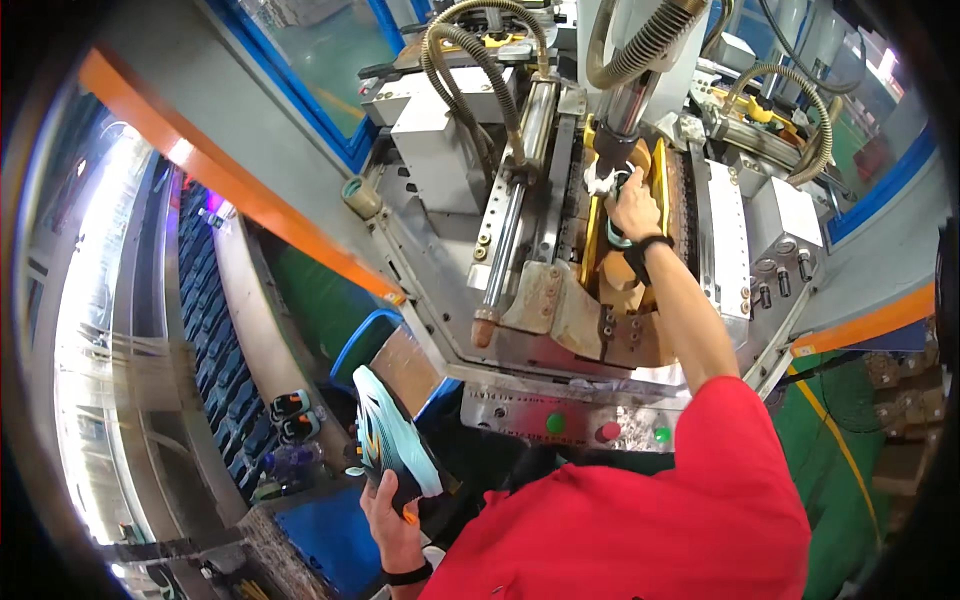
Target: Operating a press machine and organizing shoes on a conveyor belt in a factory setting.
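Shoe [405, 435] is in your left hand [392, 520], held low on your left, in front of the blue-rimmed bin [352, 345]. Pale aqua overall; upper goes dark toward the heel, with small orange accents there and along the side. Thick aqua sole turns to the right, toe points up and away from you, whole shoe tilted. Your left thumb and fingers close around the heel end; some fingertips are hidden behind it.

Your right hand [635, 212] is inside the machine [555, 300], between two yellow plates [660, 185], just below the dark press head [614, 145]. Those fingers are bent forward, near a white piece [600, 184]; can't tell whether they pinch it or only touch. Under your palm, a pale blue curved part [617, 236] shows, mostly covered. Black bands sit on both your wrists.

Control panel [585, 424] below: green and red buttons. Left of you, dark shoes [293, 415] lie beside the conveyor [205, 330].
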A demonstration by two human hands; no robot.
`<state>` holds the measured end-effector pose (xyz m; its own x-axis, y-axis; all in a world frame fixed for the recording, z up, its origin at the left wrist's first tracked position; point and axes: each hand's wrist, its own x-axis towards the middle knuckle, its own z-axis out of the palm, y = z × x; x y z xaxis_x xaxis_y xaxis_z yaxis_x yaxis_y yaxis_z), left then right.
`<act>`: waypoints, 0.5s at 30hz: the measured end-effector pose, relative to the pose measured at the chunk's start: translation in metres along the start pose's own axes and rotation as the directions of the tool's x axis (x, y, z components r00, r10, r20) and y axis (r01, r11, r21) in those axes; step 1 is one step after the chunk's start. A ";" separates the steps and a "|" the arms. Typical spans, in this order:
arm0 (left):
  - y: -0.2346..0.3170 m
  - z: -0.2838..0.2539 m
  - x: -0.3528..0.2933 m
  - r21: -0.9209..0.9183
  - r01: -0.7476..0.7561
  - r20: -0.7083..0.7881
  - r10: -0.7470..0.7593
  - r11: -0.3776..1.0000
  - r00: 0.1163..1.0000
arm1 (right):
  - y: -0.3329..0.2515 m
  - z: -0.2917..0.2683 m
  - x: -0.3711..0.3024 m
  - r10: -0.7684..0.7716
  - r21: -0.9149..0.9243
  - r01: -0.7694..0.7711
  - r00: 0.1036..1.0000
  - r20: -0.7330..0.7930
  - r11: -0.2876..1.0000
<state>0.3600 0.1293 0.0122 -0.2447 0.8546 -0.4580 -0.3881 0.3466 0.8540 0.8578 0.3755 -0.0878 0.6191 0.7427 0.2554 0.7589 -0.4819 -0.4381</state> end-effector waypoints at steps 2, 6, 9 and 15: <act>-0.027 -0.016 -0.001 0.077 -0.123 -0.150 0.134 0.989 0.980 | -0.011 -0.030 -0.058 -0.311 0.099 0.325 0.940 -0.139 0.940; -0.032 -0.009 -0.005 -0.116 0.101 -0.031 -0.105 0.988 0.994 | -0.048 -0.085 -0.216 -0.591 0.441 0.598 0.788 -0.172 0.669; -0.033 0.016 -0.010 -0.128 0.169 -0.061 -0.178 0.977 0.982 | -0.027 -0.039 -0.300 -0.577 0.572 0.404 0.802 0.155 0.714; -0.044 0.033 -0.028 -0.113 0.180 -0.063 -0.188 0.977 0.980 | 0.023 0.081 -0.362 -0.587 0.451 0.430 0.751 0.303 0.782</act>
<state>0.4131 0.1029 -0.0046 -0.2229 0.7484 -0.6246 -0.5233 0.4487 0.7244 0.6347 0.1328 -0.2601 -0.0421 0.9814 0.1875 0.7686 0.1517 -0.6215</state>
